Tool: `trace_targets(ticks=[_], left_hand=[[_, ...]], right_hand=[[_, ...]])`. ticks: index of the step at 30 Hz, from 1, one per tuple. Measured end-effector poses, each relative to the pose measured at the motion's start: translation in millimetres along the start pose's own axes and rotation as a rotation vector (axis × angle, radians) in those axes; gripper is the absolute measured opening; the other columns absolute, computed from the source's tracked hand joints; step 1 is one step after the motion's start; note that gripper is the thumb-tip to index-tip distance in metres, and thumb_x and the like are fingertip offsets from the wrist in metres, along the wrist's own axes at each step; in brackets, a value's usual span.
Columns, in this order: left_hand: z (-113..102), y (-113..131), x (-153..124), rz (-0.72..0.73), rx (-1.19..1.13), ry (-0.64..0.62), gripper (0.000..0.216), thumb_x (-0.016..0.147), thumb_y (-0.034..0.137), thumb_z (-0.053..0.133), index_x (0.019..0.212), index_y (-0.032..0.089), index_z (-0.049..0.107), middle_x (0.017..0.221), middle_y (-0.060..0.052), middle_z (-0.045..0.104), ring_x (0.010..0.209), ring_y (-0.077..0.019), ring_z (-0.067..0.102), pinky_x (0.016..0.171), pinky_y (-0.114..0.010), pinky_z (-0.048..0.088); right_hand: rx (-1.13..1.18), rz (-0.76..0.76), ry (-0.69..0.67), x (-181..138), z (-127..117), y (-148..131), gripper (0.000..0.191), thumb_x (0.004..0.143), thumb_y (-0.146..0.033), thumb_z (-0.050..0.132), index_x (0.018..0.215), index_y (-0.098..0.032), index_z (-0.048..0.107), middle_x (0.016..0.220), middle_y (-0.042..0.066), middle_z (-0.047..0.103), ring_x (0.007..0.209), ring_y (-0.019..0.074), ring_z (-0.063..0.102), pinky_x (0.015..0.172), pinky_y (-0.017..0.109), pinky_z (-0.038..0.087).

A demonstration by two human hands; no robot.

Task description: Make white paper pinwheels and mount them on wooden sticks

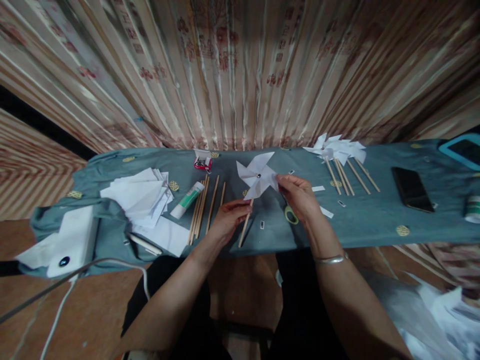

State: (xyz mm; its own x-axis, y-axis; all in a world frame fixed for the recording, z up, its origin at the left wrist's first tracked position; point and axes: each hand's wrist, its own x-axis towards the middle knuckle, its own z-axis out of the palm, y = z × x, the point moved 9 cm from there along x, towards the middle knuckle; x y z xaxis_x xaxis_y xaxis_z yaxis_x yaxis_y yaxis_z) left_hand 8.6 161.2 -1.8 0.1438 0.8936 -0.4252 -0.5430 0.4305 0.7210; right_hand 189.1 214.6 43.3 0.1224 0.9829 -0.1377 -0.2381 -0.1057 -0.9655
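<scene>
A white paper pinwheel (265, 172) on a wooden stick (244, 231) is held up over the middle of the table, with a small dark pin at its centre. My left hand (229, 216) is closed round the stick just below the paper blades. At the pinwheel's right side, my right hand (298, 192) pinches the edge of one blade. Under the right hand lies a yellow-green ring (290, 215), partly covered. Left of my left hand are several loose wooden sticks (198, 215) and a white-and-green glue tube (187, 200).
Finished-looking pinwheels (341, 150) lie at the back right, near a dark phone (412, 189). White paper sheets (138, 195) are piled on the left by a white device (73, 240) with cables. An opened red box (203, 162) of pins stands at the back. Paper strips (326, 212) lie at right.
</scene>
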Motion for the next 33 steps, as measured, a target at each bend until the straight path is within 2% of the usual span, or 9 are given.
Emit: trace_targets(ticks=[6, 16, 22, 33], left_hand=[[-2, 2, 1, 0.003, -0.005, 0.010, 0.039, 0.040, 0.021, 0.095, 0.073, 0.012, 0.076, 0.070, -0.002, 0.072, 0.064, -0.0094, 0.063, 0.069, -0.024, 0.048], [-5, 4, 4, 0.026, 0.000, 0.017, 0.036, 0.045, 0.019, 0.093, 0.077, 0.012, 0.076, 0.071, -0.002, 0.072, 0.063, -0.0085, 0.062, 0.068, -0.023, 0.048], [-7, 3, 5, 0.028, -0.013, 0.045, 0.033, 0.045, 0.016, 0.092, 0.075, 0.012, 0.076, 0.068, -0.002, 0.071, 0.063, -0.0091, 0.062, 0.067, -0.023, 0.047], [-7, 3, 6, 0.032, -0.016, 0.042, 0.033, 0.046, 0.016, 0.091, 0.075, 0.013, 0.076, 0.068, -0.002, 0.071, 0.063, -0.0098, 0.062, 0.068, -0.024, 0.047]], right_hand=[[-0.005, 0.004, 0.011, -4, 3, 1, 0.036, 0.045, -0.049, 0.092, 0.054, -0.023, 0.070, 0.054, -0.005, 0.059, 0.054, 0.0090, 0.044, 0.056, 0.025, 0.036], [-0.069, 0.026, -0.040, -10, 15, 7, 0.038, 0.043, -0.051, 0.092, 0.053, -0.023, 0.068, 0.052, -0.005, 0.057, 0.051, 0.0085, 0.043, 0.052, 0.026, 0.033], [-0.078, 0.067, -0.054, -16, 22, 7, 0.036, 0.038, -0.044, 0.094, 0.050, -0.023, 0.068, 0.053, -0.006, 0.060, 0.052, 0.0088, 0.045, 0.054, 0.026, 0.035], [-0.119, 0.053, -0.127, -18, 33, 14, 0.035, 0.043, -0.048, 0.092, 0.052, -0.023, 0.070, 0.056, -0.004, 0.063, 0.056, 0.0104, 0.049, 0.058, 0.027, 0.039]])
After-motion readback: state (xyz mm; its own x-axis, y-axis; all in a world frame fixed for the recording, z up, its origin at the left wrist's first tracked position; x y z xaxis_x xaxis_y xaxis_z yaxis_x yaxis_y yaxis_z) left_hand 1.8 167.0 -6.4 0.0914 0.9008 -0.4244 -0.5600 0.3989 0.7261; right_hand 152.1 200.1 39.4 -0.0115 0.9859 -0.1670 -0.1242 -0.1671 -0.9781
